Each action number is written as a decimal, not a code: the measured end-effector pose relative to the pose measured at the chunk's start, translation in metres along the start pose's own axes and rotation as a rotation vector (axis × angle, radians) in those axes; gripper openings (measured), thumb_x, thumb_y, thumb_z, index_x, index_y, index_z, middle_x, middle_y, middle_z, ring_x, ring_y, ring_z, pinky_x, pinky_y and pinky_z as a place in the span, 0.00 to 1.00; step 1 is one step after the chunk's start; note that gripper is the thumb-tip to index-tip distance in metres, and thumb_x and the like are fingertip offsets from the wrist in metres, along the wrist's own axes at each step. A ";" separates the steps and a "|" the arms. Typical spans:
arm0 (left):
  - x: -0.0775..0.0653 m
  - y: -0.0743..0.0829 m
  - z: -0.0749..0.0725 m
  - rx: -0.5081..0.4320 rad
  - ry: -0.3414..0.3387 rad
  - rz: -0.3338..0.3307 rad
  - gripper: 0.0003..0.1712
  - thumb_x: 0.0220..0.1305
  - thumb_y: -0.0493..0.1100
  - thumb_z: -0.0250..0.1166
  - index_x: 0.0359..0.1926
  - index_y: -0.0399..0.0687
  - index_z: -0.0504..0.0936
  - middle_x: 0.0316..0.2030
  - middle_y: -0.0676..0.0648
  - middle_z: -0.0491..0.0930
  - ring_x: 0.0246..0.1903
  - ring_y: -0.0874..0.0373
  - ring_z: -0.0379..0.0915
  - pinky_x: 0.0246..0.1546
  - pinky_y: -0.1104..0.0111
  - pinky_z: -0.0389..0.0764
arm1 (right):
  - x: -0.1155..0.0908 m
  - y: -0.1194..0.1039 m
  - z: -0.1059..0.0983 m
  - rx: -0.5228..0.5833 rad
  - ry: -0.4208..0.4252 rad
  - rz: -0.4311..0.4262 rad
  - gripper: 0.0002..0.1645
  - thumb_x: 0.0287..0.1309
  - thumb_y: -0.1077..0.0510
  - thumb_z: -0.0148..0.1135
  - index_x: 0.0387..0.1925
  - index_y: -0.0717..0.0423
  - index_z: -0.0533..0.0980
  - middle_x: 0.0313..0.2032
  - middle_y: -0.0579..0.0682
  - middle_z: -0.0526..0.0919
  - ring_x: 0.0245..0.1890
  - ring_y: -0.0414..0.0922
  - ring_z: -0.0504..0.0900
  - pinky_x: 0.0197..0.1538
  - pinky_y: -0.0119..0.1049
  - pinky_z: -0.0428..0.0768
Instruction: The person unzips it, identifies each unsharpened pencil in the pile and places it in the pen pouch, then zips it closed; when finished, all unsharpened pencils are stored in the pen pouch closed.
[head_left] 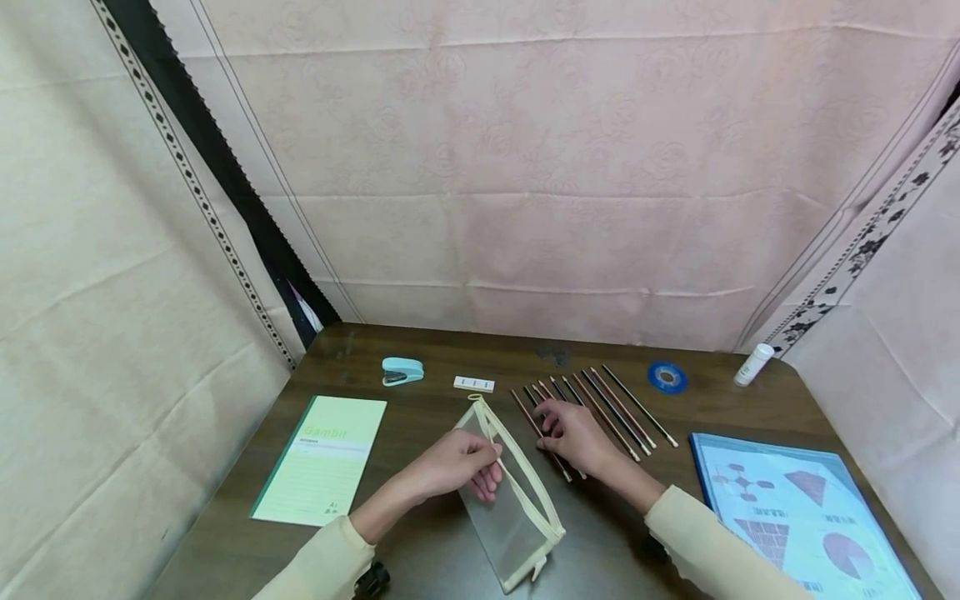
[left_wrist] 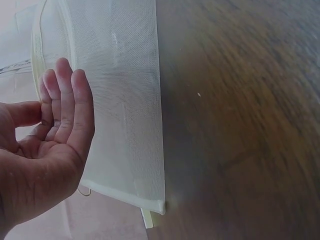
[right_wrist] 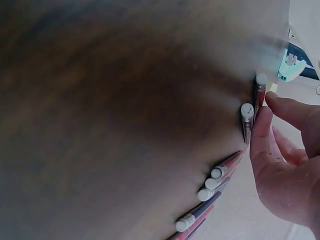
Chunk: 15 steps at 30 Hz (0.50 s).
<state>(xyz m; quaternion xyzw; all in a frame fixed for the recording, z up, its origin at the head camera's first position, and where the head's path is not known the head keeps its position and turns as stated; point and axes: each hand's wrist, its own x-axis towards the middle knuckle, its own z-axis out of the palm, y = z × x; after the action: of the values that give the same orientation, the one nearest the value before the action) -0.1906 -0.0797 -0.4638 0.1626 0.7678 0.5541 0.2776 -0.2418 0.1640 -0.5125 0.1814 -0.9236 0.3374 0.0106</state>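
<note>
Leftmost pencil (head_left: 527,412) runs far-left to near-right at my half-curled right hand (head_left: 576,435), the nearer one — can't tell if gripped; left hand (head_left: 463,462) pinches mesh pouch (head_left: 504,533).

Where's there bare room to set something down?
Two patches of bare table: between notebook, stapler and mesh pouch; and between blue tape, white bottle and blue folder. The middle is crowded: the right hand is over the pencils, close beside the pouch.

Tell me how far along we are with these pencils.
Done: the pouch gapes open. In hand: the left hand pinches its edge; the right hand is at the pencils, grip unclear. Left: seemingly packing; most pencils lie on the table, none visible inside.
</note>
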 end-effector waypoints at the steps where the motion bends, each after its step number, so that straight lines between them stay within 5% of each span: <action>1: 0.000 0.000 0.000 0.000 0.000 0.001 0.24 0.73 0.50 0.52 0.28 0.36 0.81 0.23 0.40 0.83 0.26 0.46 0.84 0.32 0.53 0.86 | 0.000 0.000 0.000 -0.005 -0.002 -0.002 0.25 0.45 0.62 0.75 0.48 0.53 0.78 0.31 0.48 0.81 0.26 0.36 0.77 0.30 0.28 0.76; 15: -0.002 0.001 -0.006 0.003 0.002 0.002 0.24 0.73 0.51 0.52 0.29 0.38 0.82 0.25 0.40 0.84 0.27 0.49 0.85 0.33 0.56 0.87 | 0.000 -0.001 0.004 -0.096 -0.001 -0.056 0.22 0.44 0.62 0.75 0.44 0.52 0.79 0.28 0.45 0.83 0.28 0.37 0.79 0.31 0.29 0.77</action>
<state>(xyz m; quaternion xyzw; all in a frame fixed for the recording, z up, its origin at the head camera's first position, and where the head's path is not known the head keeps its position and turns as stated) -0.1926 -0.0851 -0.4612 0.1632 0.7688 0.5532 0.2761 -0.2412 0.1605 -0.5148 0.2069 -0.9333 0.2920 0.0282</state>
